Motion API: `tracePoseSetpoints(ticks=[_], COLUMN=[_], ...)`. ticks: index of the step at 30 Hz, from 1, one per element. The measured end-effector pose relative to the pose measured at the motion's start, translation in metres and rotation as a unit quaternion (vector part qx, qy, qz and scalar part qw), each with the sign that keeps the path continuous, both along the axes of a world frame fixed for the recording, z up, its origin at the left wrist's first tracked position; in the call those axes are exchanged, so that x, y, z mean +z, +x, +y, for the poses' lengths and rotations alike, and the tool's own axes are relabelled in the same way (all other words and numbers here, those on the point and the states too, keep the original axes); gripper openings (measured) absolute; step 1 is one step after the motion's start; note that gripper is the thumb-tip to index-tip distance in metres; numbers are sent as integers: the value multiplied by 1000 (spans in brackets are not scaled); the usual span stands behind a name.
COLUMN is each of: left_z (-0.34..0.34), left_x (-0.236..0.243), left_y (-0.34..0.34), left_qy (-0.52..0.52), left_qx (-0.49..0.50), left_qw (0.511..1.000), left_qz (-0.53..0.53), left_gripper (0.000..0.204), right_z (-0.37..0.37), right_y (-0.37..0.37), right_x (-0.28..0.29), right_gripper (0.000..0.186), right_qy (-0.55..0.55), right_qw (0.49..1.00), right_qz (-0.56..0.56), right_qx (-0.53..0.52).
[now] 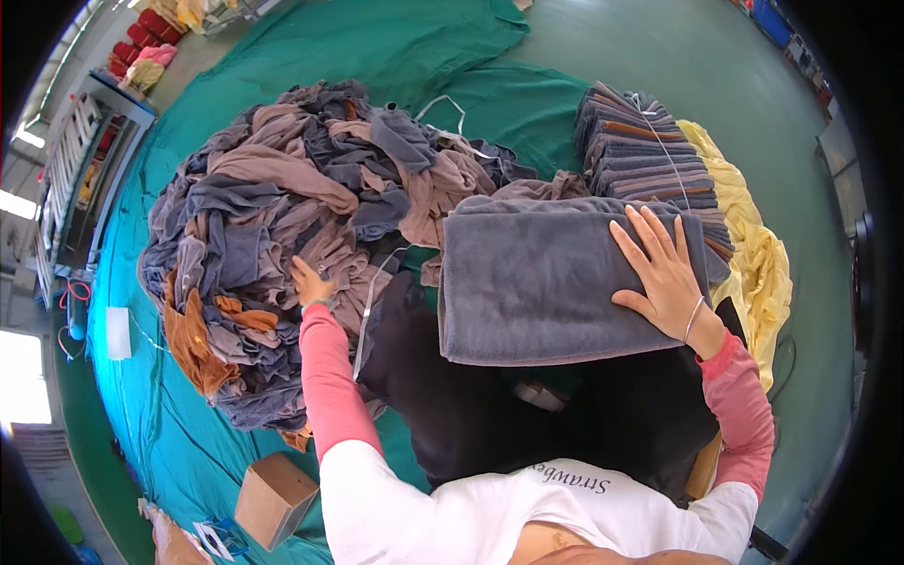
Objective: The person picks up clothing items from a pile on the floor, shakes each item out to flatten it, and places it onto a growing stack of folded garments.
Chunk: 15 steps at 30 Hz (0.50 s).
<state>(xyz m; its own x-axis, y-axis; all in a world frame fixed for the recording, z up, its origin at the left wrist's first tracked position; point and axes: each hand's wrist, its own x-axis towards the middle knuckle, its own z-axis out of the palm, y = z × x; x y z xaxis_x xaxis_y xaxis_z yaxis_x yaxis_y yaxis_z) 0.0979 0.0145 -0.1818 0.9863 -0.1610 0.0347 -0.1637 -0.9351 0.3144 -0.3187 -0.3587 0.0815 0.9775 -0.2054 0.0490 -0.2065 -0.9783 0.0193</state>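
A folded grey towel (537, 282) lies across my lap, on top of what seems a flat layer of towels. My right hand (659, 273) rests flat on its right part with fingers stretched out. To the left, my left hand (311, 282) touches the near side of a big loose heap of towels (273, 179), its fingers apart on a pinkish-brown towel (334, 259). The heap mixes grey, pinkish-brown and a few rust-orange towels (198, 339). Beyond my right hand stands a neat row of folded towels (621, 141) with a white cord (664, 141) over it.
Green sheeting (395, 56) covers the floor under the heap. Yellow cloth (753, 254) lies along the right of the folded row. A cardboard box (275, 499) sits at the lower left. Farther left are a metal rack (80, 179) and red bundles (141, 38).
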Motion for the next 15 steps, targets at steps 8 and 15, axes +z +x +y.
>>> tracePoseSetpoints(ticks=[8,15], left_z=[24,0], left_x=[17,142], left_y=[3,14], left_qy=[86,-640], left_qx=[-56,-67], left_qw=[994,693], left_qz=[26,324], left_gripper=[40,22], right_z=[1,0], right_y=[3,-2], right_x=[4,-1], right_gripper=[74,70], right_qy=[9,20], right_qw=[1000,1000], right_qz=[0,-21], right_qx=[7,9])
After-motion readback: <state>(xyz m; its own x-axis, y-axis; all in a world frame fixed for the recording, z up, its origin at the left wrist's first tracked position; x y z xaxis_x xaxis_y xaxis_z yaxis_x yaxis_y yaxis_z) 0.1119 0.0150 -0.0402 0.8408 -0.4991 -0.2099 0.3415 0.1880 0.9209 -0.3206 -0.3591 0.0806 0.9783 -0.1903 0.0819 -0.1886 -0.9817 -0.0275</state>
